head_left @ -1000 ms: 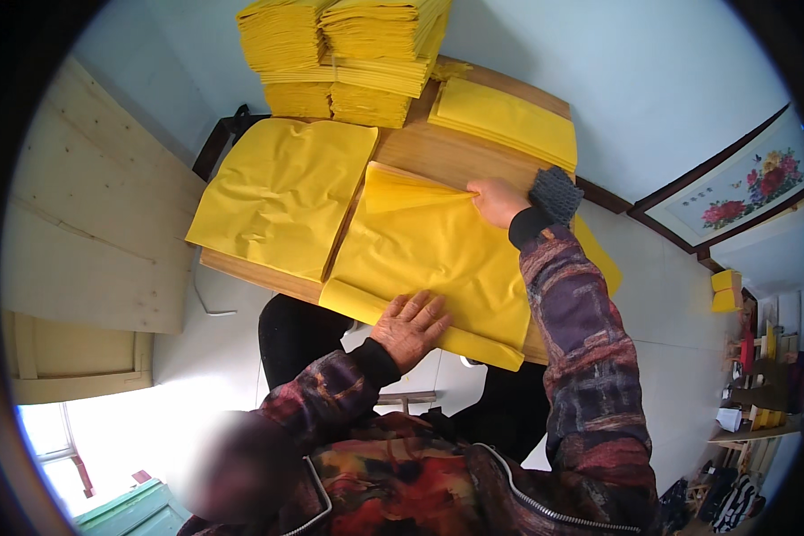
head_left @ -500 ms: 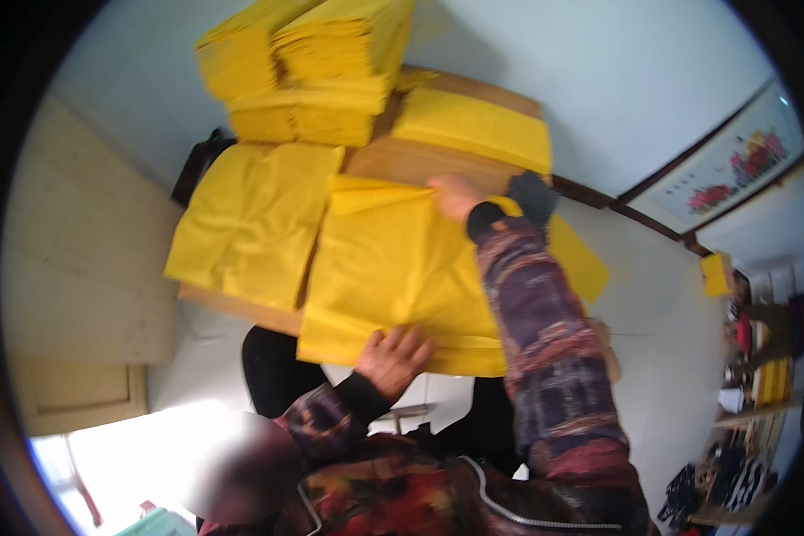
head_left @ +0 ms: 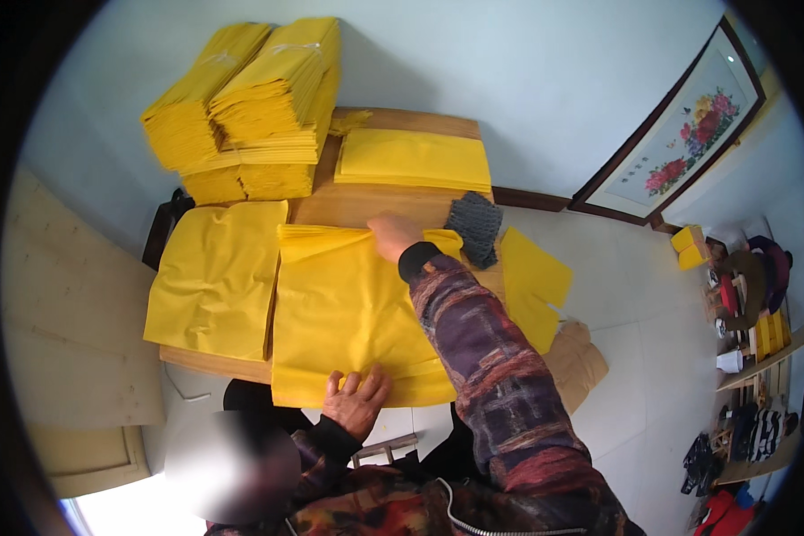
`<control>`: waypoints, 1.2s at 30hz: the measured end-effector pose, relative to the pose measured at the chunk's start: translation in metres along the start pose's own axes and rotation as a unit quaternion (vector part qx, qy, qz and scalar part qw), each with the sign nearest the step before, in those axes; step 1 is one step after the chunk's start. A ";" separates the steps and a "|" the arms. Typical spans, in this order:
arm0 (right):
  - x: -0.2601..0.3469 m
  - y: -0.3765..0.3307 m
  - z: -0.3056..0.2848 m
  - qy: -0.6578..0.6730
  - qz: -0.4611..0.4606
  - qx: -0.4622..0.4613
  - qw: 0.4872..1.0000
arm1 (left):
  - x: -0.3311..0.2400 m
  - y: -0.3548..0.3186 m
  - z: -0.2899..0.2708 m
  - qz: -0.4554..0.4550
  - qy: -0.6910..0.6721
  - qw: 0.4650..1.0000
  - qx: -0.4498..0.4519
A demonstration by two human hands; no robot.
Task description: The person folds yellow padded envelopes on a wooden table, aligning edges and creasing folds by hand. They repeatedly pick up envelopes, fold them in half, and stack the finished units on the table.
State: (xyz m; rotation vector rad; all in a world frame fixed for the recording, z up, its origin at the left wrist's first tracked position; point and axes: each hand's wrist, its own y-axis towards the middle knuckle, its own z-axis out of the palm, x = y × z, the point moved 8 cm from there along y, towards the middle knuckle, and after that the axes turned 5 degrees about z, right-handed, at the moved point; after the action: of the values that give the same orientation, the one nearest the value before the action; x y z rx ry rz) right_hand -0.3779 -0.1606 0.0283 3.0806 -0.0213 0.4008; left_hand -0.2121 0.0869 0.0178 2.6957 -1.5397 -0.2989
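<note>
A large creased yellow sheet, of paper or thin cloth, lies in front of me on the wooden table, its near edge reaching past the tabletop. My left hand rests on that near edge, fingers spread. At the far edge, which has a narrow folded strip, my right hand is closed on the sheet; its fingertips are partly hidden. My right sleeve covers the sheet's right side. To the left lies a stack of yellow sheets. A dark grey knitted cloth sits just beyond my right wrist.
Tall bundles of folded yellow pieces stand at the back left of the table. Another flat yellow stack lies at the back. Right of the table are a yellow piece and a brown one. A framed flower picture leans at the wall.
The whole view has shifted, showing more of the bundles and floor. The far folded strip looks flatter under my right hand. Both hands keep nearly the same places on the sheet.
</note>
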 end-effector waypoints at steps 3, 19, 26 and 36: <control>0.001 0.002 0.004 -0.015 -0.006 0.013 1.000 | -0.002 -0.003 -0.002 0.000 0.028 1.000 -0.007; -0.001 0.005 0.001 -0.021 0.039 0.039 0.998 | -0.005 -0.005 0.004 0.021 0.083 0.991 -0.107; 0.002 0.003 0.000 -0.032 0.033 0.013 0.999 | -0.007 -0.007 0.003 0.005 0.098 0.988 -0.115; -0.006 0.005 0.006 0.002 0.006 0.057 0.998 | -0.006 -0.008 0.002 0.002 0.094 0.987 -0.134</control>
State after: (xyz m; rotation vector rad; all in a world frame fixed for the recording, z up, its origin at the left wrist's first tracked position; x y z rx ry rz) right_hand -0.3822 -0.1654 0.0211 3.1927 -0.0179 0.4244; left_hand -0.2086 0.0965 0.0156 2.4369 -1.3466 -0.2253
